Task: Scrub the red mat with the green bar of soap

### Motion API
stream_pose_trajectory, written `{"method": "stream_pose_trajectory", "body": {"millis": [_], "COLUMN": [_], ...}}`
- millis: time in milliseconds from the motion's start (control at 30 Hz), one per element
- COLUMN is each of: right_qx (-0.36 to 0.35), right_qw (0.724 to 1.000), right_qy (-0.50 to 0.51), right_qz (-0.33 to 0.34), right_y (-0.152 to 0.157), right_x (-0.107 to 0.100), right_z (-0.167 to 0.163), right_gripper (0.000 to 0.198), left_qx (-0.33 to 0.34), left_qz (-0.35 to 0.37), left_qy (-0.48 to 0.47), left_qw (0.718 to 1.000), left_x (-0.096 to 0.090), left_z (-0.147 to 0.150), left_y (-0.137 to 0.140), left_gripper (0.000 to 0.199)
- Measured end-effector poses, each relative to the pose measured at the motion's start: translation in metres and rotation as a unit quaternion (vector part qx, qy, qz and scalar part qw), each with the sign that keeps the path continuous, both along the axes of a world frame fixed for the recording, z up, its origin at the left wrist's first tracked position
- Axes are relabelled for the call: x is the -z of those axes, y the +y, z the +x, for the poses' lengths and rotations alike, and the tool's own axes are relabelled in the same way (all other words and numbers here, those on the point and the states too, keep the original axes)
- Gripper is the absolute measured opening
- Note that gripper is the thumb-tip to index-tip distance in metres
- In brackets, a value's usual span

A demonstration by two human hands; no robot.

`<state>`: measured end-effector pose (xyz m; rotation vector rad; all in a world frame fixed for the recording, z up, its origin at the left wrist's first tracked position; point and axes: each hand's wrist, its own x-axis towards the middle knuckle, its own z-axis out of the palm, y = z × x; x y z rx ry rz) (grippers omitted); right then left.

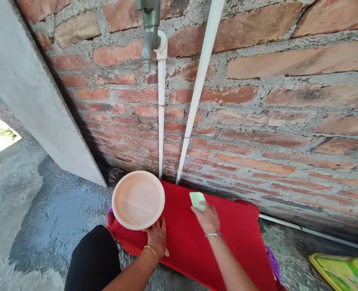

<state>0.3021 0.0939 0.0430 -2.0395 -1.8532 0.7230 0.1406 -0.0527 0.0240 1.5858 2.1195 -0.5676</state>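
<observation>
A red cloth [185, 234] lies spread over a low surface by the brick wall. My right hand [207, 218] is above its middle, closed around a pale green bar of soap [197, 200] that sticks out past the fingertips. At the cloth's left end stands a round, light pink basin [139, 198]. My left hand [157, 237] rests palm down on the cloth at the basin's near rim, fingers stretched out. A small pale tip shows beside that hand; I cannot make out what it is.
A metal tap [150, 36] juts from the brick wall [242, 121] above the basin. Two white pipes [197, 97] run down behind the cloth. A grey slab [45, 89] leans at left over wet concrete floor [63, 206]. A yellow-green packet [345, 268] lies at lower right.
</observation>
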Motion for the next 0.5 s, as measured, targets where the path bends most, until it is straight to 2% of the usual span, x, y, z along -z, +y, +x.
{"method": "stream_pose_trajectory", "body": {"millis": [67, 133, 233, 300, 367, 500], "right_qx": [-0.075, -0.127, -0.181, -0.188, -0.165, -0.039], "right_qw": [0.997, 0.991, 0.982, 0.98, 0.984, 0.995], "right_qy": [-0.021, -0.041, -0.057, -0.059, -0.067, -0.082], "right_qz": [-0.008, -0.01, -0.015, -0.017, -0.021, -0.048], "right_y": [0.001, 0.004, 0.009, 0.017, 0.027, 0.048], "right_x": [-0.006, -0.008, -0.008, -0.005, -0.004, -0.005], "right_z": [-0.05, -0.087, -0.109, -0.101, -0.073, 0.027], "right_gripper": [0.039, 0.038, 0.038, 0.038, 0.038, 0.041], "left_qx": [-0.004, -0.003, -0.004, -0.006, -0.004, 0.001], "left_qz": [-0.004, -0.006, -0.011, -0.009, -0.004, 0.008], "left_qy": [0.002, 0.004, 0.011, 0.018, 0.022, 0.024], "left_qw": [1.0, 1.0, 1.0, 1.0, 1.0, 1.0], "left_x": [0.003, 0.006, 0.007, 0.006, 0.003, -0.001], "left_z": [0.0, 0.001, 0.003, 0.004, 0.006, 0.007], "left_y": [0.001, 0.002, 0.003, 0.003, 0.003, 0.001], "left_gripper": [0.134, 0.134, 0.134, 0.134, 0.133, 0.129]}}
